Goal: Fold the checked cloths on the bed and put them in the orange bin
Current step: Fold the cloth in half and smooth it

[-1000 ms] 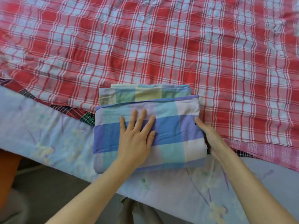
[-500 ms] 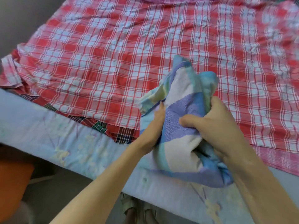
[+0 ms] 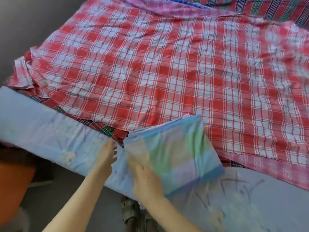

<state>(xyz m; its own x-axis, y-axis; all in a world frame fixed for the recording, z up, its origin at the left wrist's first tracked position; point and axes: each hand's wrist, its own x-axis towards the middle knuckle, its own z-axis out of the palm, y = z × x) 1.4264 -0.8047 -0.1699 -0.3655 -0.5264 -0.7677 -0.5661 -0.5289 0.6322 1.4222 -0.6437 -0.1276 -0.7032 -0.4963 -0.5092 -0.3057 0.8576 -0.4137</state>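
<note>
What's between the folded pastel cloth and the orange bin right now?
In the head view, the left hand and a stretch of pale blue bedsheet over the bed's edge lie between the folded pastel cloth and the orange bin.

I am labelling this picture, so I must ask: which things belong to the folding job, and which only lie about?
Job: folded pastel cloth, right hand holding it, left hand, red checked cloth, orange bin.
Lying about: blue bedsheet, sandals on the floor.
</note>
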